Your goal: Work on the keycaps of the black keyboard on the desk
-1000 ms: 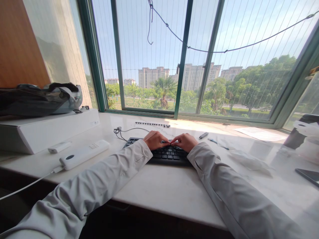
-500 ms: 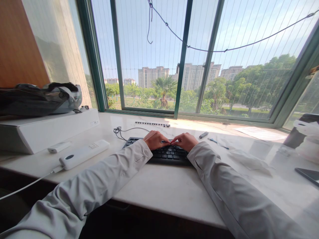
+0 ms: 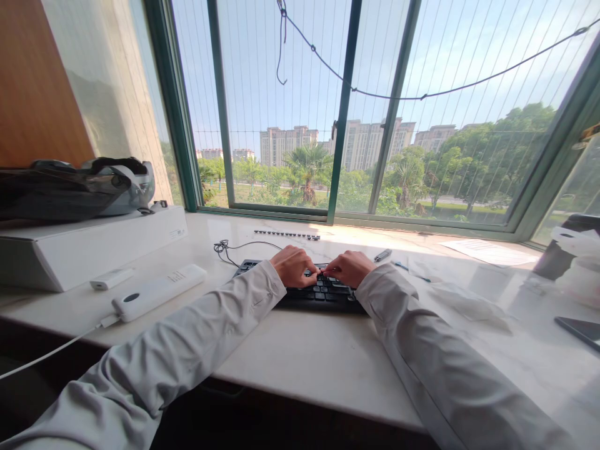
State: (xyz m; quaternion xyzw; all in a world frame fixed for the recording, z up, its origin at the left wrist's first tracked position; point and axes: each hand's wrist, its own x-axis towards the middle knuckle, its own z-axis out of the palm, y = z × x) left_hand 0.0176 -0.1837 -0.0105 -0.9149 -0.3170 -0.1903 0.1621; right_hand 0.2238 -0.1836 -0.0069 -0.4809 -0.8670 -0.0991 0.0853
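Observation:
A black keyboard [image 3: 323, 299] lies on the white marble-like counter in front of me. My left hand [image 3: 295, 266] rests over its middle with the fingers curled in and closed. Facing it, my right hand [image 3: 349, 269] has thumb and fingers pinched together at the upper rows of keys. Only a small gap separates the fingertips of the two hands. Whatever sits in either pinch is too small to make out. Behind the keyboard stretches a row of small black keycaps [image 3: 287, 235]. The keyboard's dark cable [image 3: 224, 248] is bundled at its left.
To the left are a white power bank [image 3: 159, 292] with a cable, a small white device [image 3: 112, 279], and a white box [image 3: 117, 240] under a dark bag. On the right lie a USB stick [image 3: 383, 255], a thin blue tool [image 3: 412, 270], a plastic bag [image 3: 469, 303] and paper [image 3: 487, 250].
My hands have drawn slightly apart at the fingertips. The left fingers have curled in more and dipped lower over the keys. The keyboard's right end has shifted slightly right.

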